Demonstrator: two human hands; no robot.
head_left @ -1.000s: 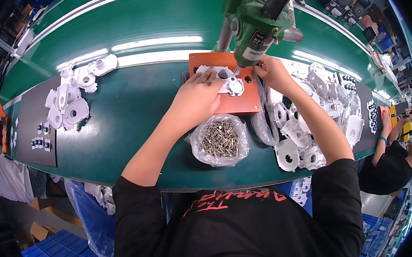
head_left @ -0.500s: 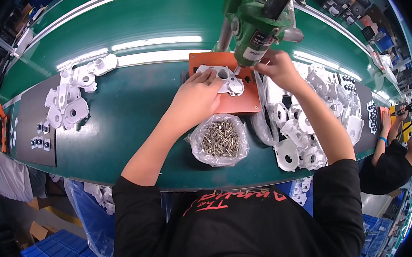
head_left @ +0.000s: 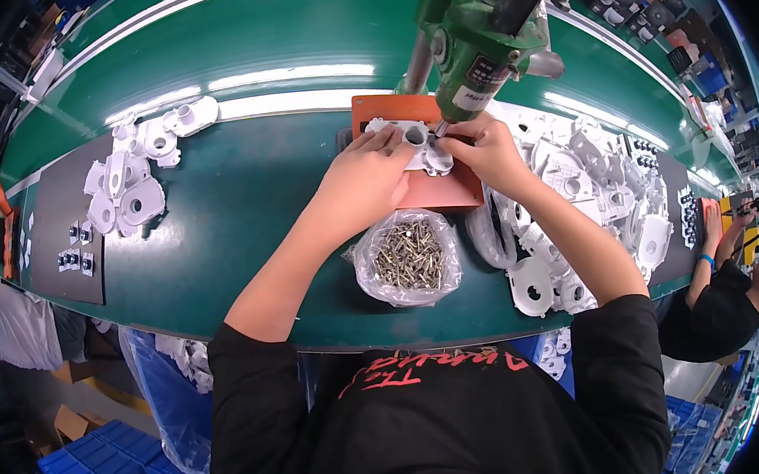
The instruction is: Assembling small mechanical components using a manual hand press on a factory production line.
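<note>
A white plastic housing point(head_left: 416, 134) with round openings lies on the orange fixture plate point(head_left: 430, 198). My left hand point(head_left: 372, 173) holds it down at its left side, fingers bent over its top. At the housing's right end, my right hand point(head_left: 483, 151) is closed in a pinch beside the tip of the green machine head point(head_left: 473, 66). Whatever is between those fingers is too small and hidden to make out. Just in front of the plate sits a clear plastic bag of metal screws point(head_left: 408, 257).
Many loose white housings point(head_left: 573, 184) are heaped on the right, beside a clear plastic bag point(head_left: 488, 236). Another group of housings point(head_left: 127, 187) stands on the left, near small black parts point(head_left: 75, 261) on a dark mat. Other people work at both sides.
My right hand has moved left and down from beside the machine head to the right end of the housing. My left hand stays on the housing.
</note>
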